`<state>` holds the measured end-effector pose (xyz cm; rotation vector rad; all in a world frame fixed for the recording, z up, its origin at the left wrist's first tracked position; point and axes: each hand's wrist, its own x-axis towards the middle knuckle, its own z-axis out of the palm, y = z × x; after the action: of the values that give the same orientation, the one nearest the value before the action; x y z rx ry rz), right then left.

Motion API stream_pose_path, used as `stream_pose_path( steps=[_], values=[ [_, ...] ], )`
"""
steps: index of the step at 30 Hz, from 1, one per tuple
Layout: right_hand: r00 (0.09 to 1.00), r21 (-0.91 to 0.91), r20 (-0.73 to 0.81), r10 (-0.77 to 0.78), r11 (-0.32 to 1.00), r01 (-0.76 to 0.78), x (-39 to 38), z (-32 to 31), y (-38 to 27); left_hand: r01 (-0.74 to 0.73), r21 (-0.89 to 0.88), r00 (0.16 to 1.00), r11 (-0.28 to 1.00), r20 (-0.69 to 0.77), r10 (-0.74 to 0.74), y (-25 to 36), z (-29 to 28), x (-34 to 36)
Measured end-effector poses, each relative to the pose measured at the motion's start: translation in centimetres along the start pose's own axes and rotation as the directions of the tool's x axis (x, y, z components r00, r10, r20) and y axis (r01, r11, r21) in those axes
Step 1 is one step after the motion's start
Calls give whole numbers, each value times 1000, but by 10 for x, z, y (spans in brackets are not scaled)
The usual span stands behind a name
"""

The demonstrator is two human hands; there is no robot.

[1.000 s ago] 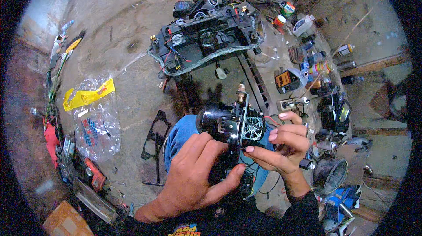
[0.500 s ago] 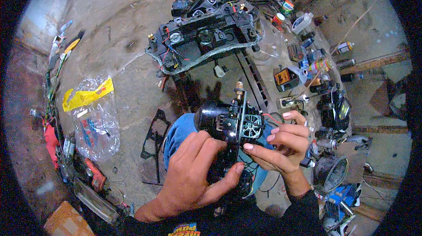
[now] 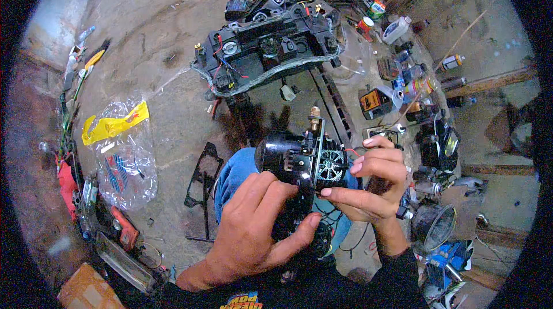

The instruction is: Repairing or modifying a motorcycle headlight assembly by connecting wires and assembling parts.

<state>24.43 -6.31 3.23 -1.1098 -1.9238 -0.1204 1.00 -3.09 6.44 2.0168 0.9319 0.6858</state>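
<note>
A black projector headlight lamp rests over my lap, its rounded dark end to the left. A flat metal plate crosses it, with a brass-coloured fitting at the top. Beside the plate is a round cooling fan. My left hand is closed around the lamp's near side. My right hand is curled at the fan end, its thumb tip against the plate's lower edge. A thin red wire runs beside its fingers. Part of that grip is hidden. Another dark rounded part lies below, partly covered.
A black headlight housing with loose wires is raised ahead. On the left floor lie a clear plastic bag and a red-orange tool. A black frame is near my leg. Bottles, a dark jug and a metal pot crowd the right.
My right hand has shifted slightly, its upper fingers curling a little closer to the fan. The lamp has tilted very slightly. My left hand keeps its grip.
</note>
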Motion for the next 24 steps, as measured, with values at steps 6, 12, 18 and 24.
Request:
stream_pose_path(
  steps=[6,12,18,24],
  values=[
    [1000,8,17,6,1000,-6,2,-1,0,-19,-6,1000,1000,-12,19,-1,0,1],
    [999,-8,-24,22,1000,-22,-2,3,-2,-16,-9,1000,1000,-4,16,-1,0,1],
    [1000,-6,-22,3,1000,-3,-4,2,-3,-15,-10,1000,1000,-2,15,-1,0,1],
    [999,-17,-3,39,999,-39,-4,1,-4,-25,-14,1000,1000,-7,25,-2,0,1]
  ],
)
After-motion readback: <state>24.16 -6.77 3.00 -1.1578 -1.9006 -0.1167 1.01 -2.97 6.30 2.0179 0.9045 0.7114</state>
